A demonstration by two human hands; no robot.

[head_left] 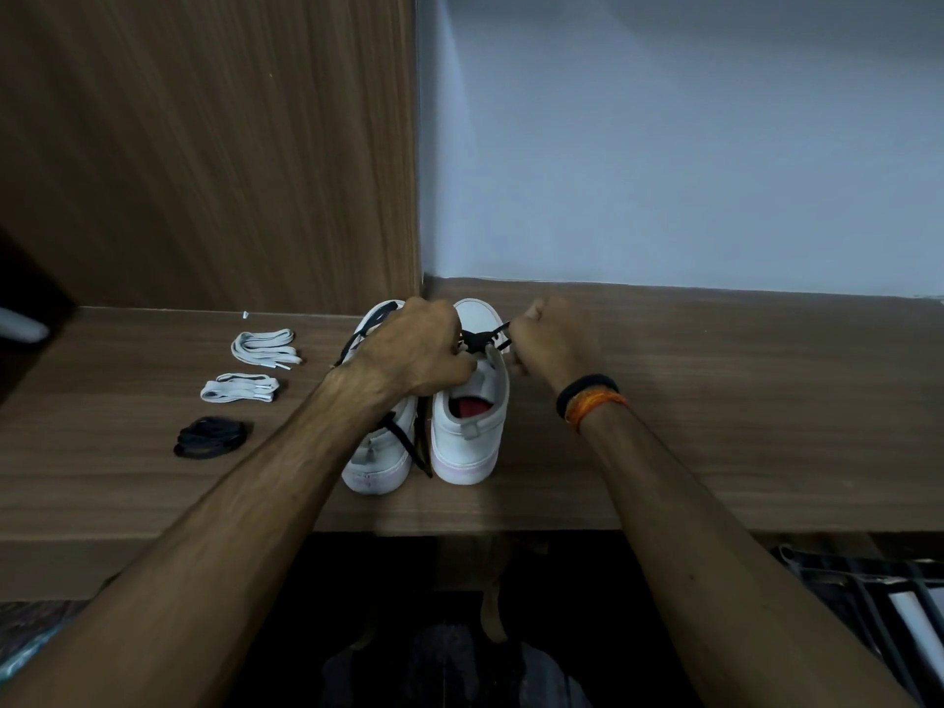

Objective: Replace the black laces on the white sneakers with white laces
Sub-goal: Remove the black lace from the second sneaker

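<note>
Two white sneakers stand side by side on the wooden table, heels toward me: the left sneaker [378,452] and the right sneaker [470,426]. Black laces [482,341] cross the right sneaker's front. My left hand [416,352] lies over the sneakers, fingers curled at the right sneaker's tongue and lace. My right hand [549,344] pinches the black lace at the sneaker's right side. A loose black lace end [408,442] hangs between the heels. Two bundled white laces [265,344] [240,388] lie to the left.
A coiled black lace bundle [212,436] lies on the wooden table [715,426] left of the sneakers. A wood panel [204,145] rises behind on the left, a pale wall [664,145] on the right. A small white bit [245,314] lies by the panel.
</note>
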